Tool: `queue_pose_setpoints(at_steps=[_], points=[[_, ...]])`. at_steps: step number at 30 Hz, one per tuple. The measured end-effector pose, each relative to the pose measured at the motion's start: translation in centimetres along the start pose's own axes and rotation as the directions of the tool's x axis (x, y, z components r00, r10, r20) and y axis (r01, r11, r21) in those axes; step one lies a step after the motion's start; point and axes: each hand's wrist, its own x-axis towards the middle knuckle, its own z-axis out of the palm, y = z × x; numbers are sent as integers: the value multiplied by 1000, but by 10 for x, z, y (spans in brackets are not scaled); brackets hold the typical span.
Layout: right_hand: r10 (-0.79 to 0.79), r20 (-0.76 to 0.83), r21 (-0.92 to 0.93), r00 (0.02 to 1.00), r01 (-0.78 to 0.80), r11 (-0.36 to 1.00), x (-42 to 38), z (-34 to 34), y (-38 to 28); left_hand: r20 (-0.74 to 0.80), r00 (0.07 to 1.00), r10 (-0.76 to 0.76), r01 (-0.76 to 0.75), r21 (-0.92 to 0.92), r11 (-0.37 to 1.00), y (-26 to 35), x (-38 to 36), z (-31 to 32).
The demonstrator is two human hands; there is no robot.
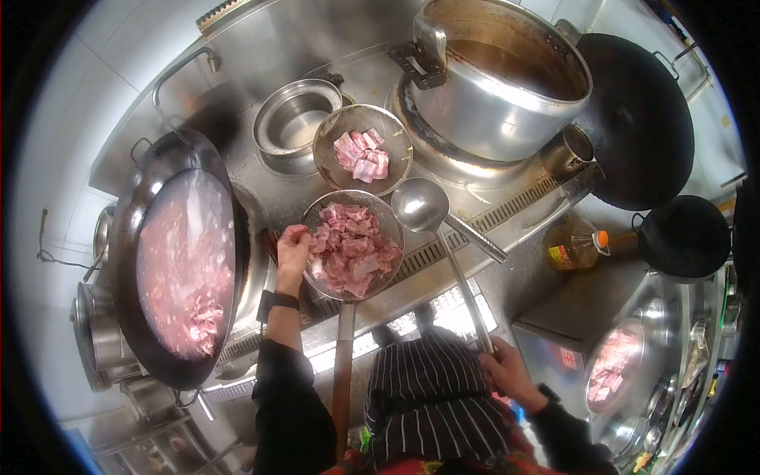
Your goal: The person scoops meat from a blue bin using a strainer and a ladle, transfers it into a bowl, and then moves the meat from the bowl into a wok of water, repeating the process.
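Note:
My left hand [293, 247] is at the left rim of a round strainer [346, 309] heaped with raw meat pieces [355, 252]; its fingers are bent together at the edge of the meat, and what they hold is too small to make out. The strainer's wooden handle points down toward my body. In my right hand [504, 366] is the long handle of a metal ladle [420, 205], whose bowl rests to the right of the strainer. Behind the strainer, a second strainer [328, 162] holds several pale pink meat pieces [364, 154].
On the left, a large wok [127, 261] contains cloudy pinkish liquid and meat. A big pot [491, 119] of brown liquid stands at the back, beside a dark wok [633, 119]. An oil bottle [574, 245] and a bowl of meat [613, 368] are at the right.

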Motion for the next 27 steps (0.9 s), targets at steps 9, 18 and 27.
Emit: queue_pose_setpoints(at_steps=[9, 18, 27], points=[[41, 26, -45, 999, -40, 998, -1, 4, -17, 82, 993, -80, 12, 618, 786, 38, 19, 69], [69, -1, 31, 998, -69, 997, -5, -2, 7, 432, 902, -31, 254, -471, 845, 17, -2, 37], [21, -49, -16, 999, -22, 1000, -3, -9, 7, -37, 990, -135, 129, -138, 982, 79, 4, 60]])
